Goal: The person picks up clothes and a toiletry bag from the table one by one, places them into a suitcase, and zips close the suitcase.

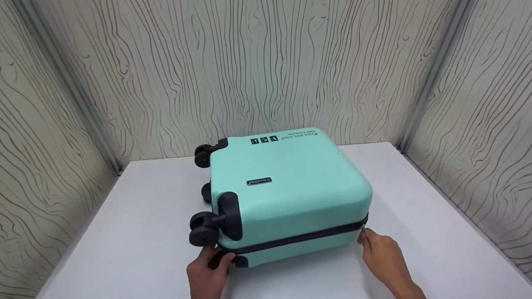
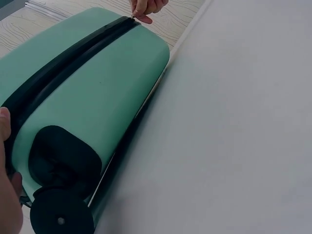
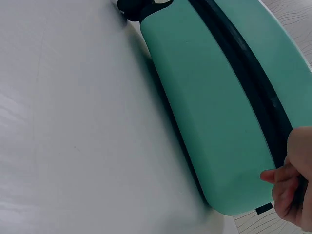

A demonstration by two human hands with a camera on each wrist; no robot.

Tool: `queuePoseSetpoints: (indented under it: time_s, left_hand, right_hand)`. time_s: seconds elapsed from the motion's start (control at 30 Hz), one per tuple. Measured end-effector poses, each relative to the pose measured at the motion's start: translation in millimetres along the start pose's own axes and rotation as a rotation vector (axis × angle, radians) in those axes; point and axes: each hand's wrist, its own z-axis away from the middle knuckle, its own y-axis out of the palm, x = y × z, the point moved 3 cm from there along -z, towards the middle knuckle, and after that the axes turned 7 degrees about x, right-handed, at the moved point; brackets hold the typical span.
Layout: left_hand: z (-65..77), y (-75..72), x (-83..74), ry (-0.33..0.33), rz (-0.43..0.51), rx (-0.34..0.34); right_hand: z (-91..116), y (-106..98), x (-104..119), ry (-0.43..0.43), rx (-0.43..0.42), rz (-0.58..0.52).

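Note:
A mint-green hard-shell suitcase [image 1: 299, 166] lies flat on the white table [image 1: 137, 232], with its black wheels [image 1: 204, 235] toward the left. A dark zipper band [image 1: 301, 238] runs along its near side, its two shell halves together. My left hand [image 1: 207, 274] grips the near left corner below a wheel, thumb on the zipper band's side; some fingers are hidden behind the corner. At the near right corner my right hand [image 1: 385, 257] pinches the small zipper pull [image 1: 363, 227]. The left wrist view also shows these fingers [image 2: 141, 7] at the band's far end.
Wood-grain patterned panels [image 1: 266, 70] stand behind the table and on both sides. The suitcase's far edge lies near the back panel. White tabletop shows to the left, the right and in front of the suitcase.

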Motion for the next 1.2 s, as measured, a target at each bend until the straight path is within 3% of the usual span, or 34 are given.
queuePoseSetpoints:
  time_s: [0.17, 0.5, 0.6, 0.73, 0.83, 1.07, 1.13, 1.2]
  left_hand:
    - [1.9, 0.8, -2.0, 0.025, -0.033, -0.026]
    - [-5.7, -1.4, -4.4, 0.076, -0.094, -0.054]
    - [-6.5, -2.4, -4.4, 0.085, -0.111, -0.075]
    - [-7.9, -2.5, -3.2, 0.09, -0.121, -0.097]
    - [-8.7, -1.6, -2.2, 0.092, -0.127, -0.101]
    - [-9.3, -1.6, -1.8, 0.102, -0.175, -0.108]
    - [-9.2, -2.1, -2.0, 0.113, -0.184, -0.111]
    - [-9.4, -2.1, -2.3, 0.117, -0.184, -0.105]
  right_hand:
    - [3, 2, 8, -0.041, -0.041, 0.091]
    - [2, 5, 16, -0.089, -0.096, 0.159]
    - [2, 7, 14, -0.094, -0.099, 0.113]
    - [-1, 8, 8, -0.061, -0.059, -0.085]
    - [-1, 8, 6, -0.045, -0.042, -0.148]
    - [2, 3, 12, -0.118, -0.104, 0.083]
    - [1, 2, 10, -0.128, -0.06, 0.011]
    - [-2, 2, 3, -0.131, 0.058, -0.185]
